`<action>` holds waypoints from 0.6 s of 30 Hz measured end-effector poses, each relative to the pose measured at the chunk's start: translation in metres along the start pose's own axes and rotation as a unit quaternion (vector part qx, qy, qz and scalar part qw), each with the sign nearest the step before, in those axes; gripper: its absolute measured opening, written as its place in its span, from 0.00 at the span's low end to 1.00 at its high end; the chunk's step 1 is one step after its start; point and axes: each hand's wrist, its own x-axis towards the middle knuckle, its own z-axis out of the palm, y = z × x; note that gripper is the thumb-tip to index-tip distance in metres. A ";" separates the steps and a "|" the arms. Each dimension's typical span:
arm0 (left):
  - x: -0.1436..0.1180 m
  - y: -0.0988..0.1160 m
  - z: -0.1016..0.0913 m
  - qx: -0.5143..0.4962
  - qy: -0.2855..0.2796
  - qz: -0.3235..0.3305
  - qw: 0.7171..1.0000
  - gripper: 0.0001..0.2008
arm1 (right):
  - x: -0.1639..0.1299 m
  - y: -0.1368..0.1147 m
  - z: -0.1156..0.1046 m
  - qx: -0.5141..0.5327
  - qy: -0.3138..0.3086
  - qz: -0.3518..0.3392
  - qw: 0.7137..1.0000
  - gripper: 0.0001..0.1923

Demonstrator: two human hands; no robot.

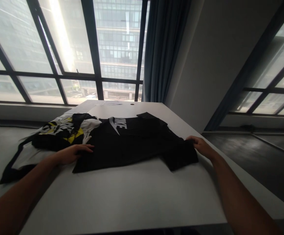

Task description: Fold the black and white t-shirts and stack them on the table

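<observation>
Where the shirt [134, 140] ends, crumpled clothes [58, 130] crowd it.

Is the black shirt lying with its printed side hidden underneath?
No, the black shirt lies with its pale lettering facing up.

We see everything from one camera worn on the head, above the near side of the white table [137, 199], facing forward and down along its top. We are close behind the left hand [70, 154] and right hand [201, 147], whose forearms [239, 192] enter at the lower corners. Our wide view reaches past the table's far end to the windows [118, 39], their tops leaning outward at both sides.
</observation>
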 end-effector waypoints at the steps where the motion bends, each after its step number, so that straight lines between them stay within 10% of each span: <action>1: -0.004 0.001 0.001 -0.006 -0.009 0.006 1.000 0.24 | 0.001 0.008 -0.003 -0.004 0.052 0.012 0.999 0.20; 4: -0.007 0.008 0.006 0.012 -0.026 0.020 0.999 0.24 | 0.001 0.025 -0.010 -0.018 0.119 0.035 0.992 0.22; 10: 0.000 0.035 0.015 0.069 0.016 0.067 0.995 0.17 | -0.014 0.003 -0.010 -0.024 -0.109 0.051 0.992 0.28; 18: 0.002 0.033 0.001 -0.074 -0.019 0.097 0.992 0.17 | -0.025 -0.012 -0.025 -0.012 -0.123 0.040 0.992 0.17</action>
